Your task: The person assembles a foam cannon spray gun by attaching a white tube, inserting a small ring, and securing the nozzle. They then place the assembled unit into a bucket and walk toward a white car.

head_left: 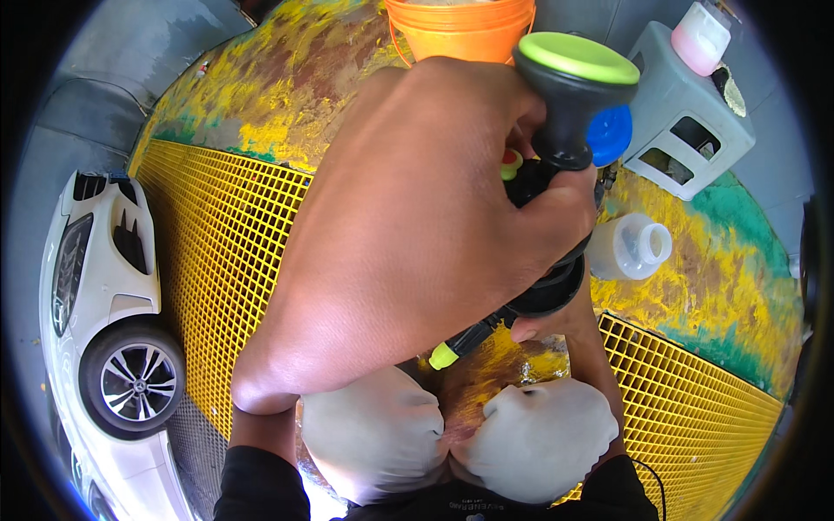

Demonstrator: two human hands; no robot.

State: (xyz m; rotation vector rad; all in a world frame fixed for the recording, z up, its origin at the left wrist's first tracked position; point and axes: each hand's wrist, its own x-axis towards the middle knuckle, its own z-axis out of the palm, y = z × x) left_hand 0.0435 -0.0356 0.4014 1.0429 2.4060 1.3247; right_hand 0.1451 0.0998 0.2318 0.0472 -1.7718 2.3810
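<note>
My left hand (417, 200) fills the middle of the view, its fingers and thumb closed round a black pump sprayer head (565, 126). This has a flared knob with a lime-green top and a nozzle with a lime-green tip, pointing down to the left. Below it my right hand (543, 326) is mostly hidden; its thumb shows against the black collar, and its other fingers cannot be seen. To the right stands a translucent bottle (630, 247) with an uncapped mouth. A round blue thing (610, 135) shows partly behind the knob.
My pale-clad knees (539, 438) are bent below my hands. An orange bucket (460, 30) stands ahead. A grey plastic stool (686, 113) at the right bears a bottle of pink liquid (700, 39). Yellow floor grating (221, 226) runs beside a white car (113, 321) at the left.
</note>
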